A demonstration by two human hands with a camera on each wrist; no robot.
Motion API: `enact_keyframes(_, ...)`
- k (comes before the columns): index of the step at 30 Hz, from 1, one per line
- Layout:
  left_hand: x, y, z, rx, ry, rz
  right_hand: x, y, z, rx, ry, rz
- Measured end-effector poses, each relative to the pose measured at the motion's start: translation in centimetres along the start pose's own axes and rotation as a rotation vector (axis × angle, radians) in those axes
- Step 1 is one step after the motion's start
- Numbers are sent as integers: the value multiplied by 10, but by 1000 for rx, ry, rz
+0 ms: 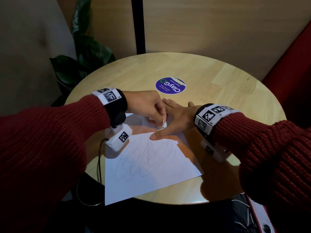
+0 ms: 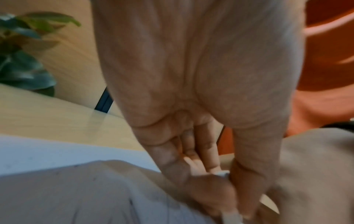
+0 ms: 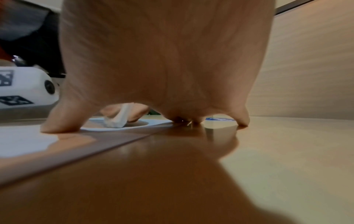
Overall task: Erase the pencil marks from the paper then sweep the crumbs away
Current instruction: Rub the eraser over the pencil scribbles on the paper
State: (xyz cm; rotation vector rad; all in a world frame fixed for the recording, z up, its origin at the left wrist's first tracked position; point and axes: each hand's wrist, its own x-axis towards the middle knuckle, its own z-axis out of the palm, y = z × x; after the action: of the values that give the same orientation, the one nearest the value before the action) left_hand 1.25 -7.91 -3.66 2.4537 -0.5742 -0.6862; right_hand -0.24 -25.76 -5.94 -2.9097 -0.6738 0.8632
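A white sheet of paper (image 1: 151,174) with grey pencil scribbles (image 1: 146,158) lies on the round wooden table (image 1: 218,91). My left hand (image 1: 158,121) pinches a small white eraser (image 1: 161,126) and holds its tip down on the far right part of the sheet. The right wrist view shows the eraser (image 3: 116,119) touching the paper (image 3: 19,141). My right hand (image 1: 175,118) lies flat with spread fingers at the sheet's far right edge, its thumb (image 1: 154,136) pressing on the paper. In the left wrist view the left hand (image 2: 210,166) curls its fingers round the eraser (image 2: 229,216).
A round purple sticker (image 1: 170,85) is stuck to the table beyond my hands. A leafy plant (image 1: 84,61) stands off the table's left side, and a red seat (image 1: 294,73) is at the right. A black cable (image 1: 99,165) hangs from my left wrist.
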Motion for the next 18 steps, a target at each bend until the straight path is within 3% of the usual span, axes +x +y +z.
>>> enact_keyframes(4, 4, -8, -12, 81, 152, -7, 1, 0, 1, -5, -1, 22)
enact_keyframes(8, -3, 0, -9, 62, -60, -9, -3, -3, 0, -2, -5, 9)
enact_keyframes(12, 2, -10, -16, 61, 81, 2, -7, -4, -1, -5, -18, -6)
enact_keyframes(16, -6, -5, -12, 52, -119, -19, -6, -4, -1, -16, -14, 1)
enact_keyframes(18, -2, -10, -16, 67, -26, -5, -5, -4, -1, -15, -16, -2)
